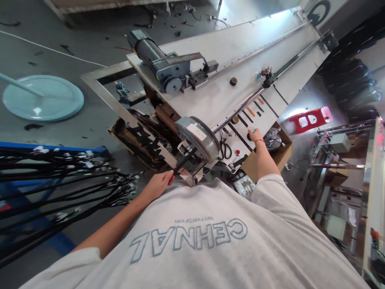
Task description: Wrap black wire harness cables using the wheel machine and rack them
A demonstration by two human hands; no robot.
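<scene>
My left hand (159,184) is closed on the end of a black strip (180,163) that runs up toward the metal wheel (200,138) at the bench's near end. On the white bench top, my right hand (255,135) touches a small black object (249,137), its fingers bent around it. Black and orange strips (250,112) lie in a row beyond that hand. A tape roll (235,120) sits near the rail, and a looped black cable (225,149) lies beside the wheel.
A motor with a pulley (173,84) is mounted on the bench (207,96). An open cardboard box (284,154) stands right of my right hand. Bundled black cables (99,182) hang at the left over a blue frame. A red stool (311,119) is at the right.
</scene>
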